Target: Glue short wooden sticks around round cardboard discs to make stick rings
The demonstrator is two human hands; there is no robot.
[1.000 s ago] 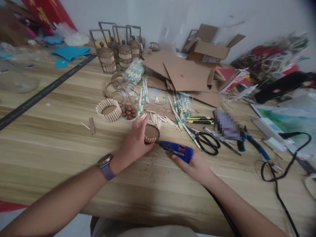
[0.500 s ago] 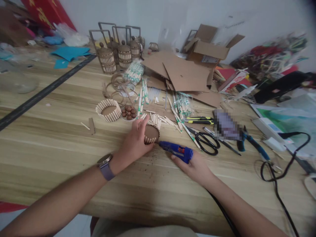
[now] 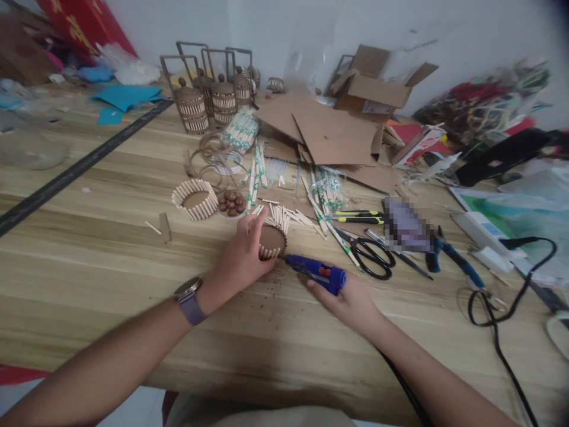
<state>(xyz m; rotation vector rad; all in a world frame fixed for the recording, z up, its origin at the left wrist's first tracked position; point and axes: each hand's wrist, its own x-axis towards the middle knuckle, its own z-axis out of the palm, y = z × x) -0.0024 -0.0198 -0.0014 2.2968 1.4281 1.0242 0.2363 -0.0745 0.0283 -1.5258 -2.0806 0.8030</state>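
My left hand grips the near left side of a round cardboard base with short wooden sticks standing along part of its rim. In my right hand is a blue glue gun, its nozzle at the base's near right edge, close to my left thumb. Whether the tip touches the base I cannot tell. Loose cut sticks lie just behind the base. To the left stand a finished-looking ring of sticks and a clear dish of brown beads.
Black scissors, yellow-black pliers and blue-handled pliers lie to the right. Cardboard sheets and lidded stick baskets stand at the back. A black cord runs down the right side.
Both hands, the base and the glue gun hold almost the same positions. Only a very slight shift of the whole view shows.
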